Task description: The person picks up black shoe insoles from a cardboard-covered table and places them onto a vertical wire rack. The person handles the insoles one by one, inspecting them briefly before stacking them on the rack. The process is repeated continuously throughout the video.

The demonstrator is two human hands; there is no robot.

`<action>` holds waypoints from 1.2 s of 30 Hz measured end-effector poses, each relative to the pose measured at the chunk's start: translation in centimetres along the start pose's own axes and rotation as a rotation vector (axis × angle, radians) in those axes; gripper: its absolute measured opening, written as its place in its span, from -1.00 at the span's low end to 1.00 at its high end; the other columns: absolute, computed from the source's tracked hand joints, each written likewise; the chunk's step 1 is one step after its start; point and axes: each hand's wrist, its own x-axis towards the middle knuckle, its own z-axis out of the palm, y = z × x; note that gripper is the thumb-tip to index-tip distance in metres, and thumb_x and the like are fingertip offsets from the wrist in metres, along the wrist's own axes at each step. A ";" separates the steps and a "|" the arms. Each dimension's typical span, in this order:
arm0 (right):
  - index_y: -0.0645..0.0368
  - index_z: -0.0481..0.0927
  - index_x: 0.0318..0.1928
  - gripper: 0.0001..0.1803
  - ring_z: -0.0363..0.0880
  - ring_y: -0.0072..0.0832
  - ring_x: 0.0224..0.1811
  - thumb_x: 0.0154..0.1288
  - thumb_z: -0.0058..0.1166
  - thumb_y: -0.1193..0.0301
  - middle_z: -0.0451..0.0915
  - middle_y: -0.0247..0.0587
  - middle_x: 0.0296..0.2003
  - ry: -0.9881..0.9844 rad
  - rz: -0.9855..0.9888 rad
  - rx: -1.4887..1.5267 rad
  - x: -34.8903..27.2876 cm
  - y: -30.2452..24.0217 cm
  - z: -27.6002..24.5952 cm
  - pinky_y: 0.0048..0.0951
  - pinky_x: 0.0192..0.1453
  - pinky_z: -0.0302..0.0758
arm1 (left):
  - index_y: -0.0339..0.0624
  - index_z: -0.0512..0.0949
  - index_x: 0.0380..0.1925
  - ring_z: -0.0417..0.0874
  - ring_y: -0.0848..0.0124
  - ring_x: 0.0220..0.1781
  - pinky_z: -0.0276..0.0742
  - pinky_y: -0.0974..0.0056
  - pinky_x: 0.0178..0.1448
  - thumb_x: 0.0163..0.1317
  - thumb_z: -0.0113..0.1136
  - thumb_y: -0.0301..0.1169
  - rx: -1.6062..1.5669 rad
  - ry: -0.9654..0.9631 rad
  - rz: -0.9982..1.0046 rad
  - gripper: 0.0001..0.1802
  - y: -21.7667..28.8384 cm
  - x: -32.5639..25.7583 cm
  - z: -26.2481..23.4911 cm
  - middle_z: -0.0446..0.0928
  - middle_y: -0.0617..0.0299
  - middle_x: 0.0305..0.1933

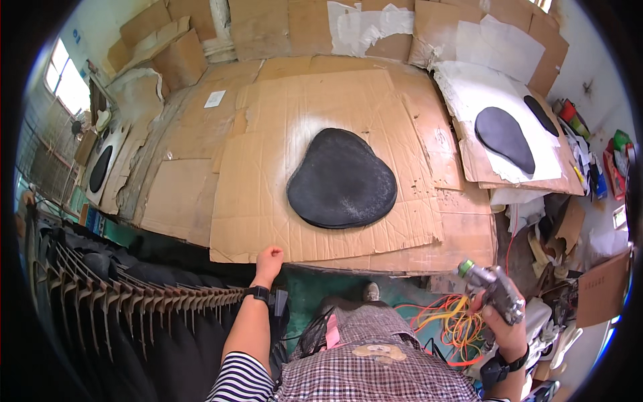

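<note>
A black three-lobed seat pad (341, 179) lies flat on a cardboard sheet (261, 147) in front of me. Its surface has pale specks toward the lower right. My left hand (269, 262) is curled closed at the sheet's near edge, left of the pad and apart from it, with nothing visible in the fingers. Over on the right, my right hand (501, 328) is closed around a metal spray gun (495, 291). The gun's green-ringed nozzle points up and left, toward the table's near right corner. Part of its grip is hidden by my fingers.
Black pads (506, 137) lie on a raised white-covered board (559, 161) at right. A rack of metal hooks (147, 305) with dark pieces stands at lower left. Orange and yellow hoses (449, 321) coil on the floor. Cardboard panels (261, 30) line the back.
</note>
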 end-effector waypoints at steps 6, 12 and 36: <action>0.35 0.36 0.18 -0.38 0.56 -0.53 -0.31 0.13 0.27 0.41 0.58 -0.25 -0.35 -0.060 0.075 -0.052 0.1 -0.6 -1.4 -0.50 -0.23 0.50 | -0.25 0.62 -0.36 0.58 0.43 -0.44 0.50 0.32 -0.27 0.09 0.20 -0.49 0.147 0.069 0.179 -0.89 6.6 2.1 2.4 0.59 0.20 -0.47; 0.34 0.38 0.17 -0.42 0.56 -0.55 -0.32 0.13 0.24 0.46 0.57 -0.25 -0.37 -0.071 0.064 -0.067 1.7 -0.5 -1.2 -0.52 -0.25 0.48 | -0.25 0.62 -0.38 0.64 0.30 -0.36 0.52 0.26 -0.21 0.09 0.17 -0.47 0.235 0.125 0.185 -0.88 9.9 4.3 4.6 0.62 0.10 -0.44; 0.37 0.34 0.17 -0.32 0.60 -0.46 -0.35 0.11 0.32 0.31 0.60 -0.18 -0.38 0.120 -0.002 -0.012 3.6 1.2 -3.1 -0.46 -0.25 0.50 | -0.19 0.60 -0.41 0.62 0.01 -0.16 0.55 0.06 -0.02 0.02 0.19 -0.46 0.508 0.288 -0.059 -0.89 13.3 8.5 9.3 0.58 -0.01 -0.19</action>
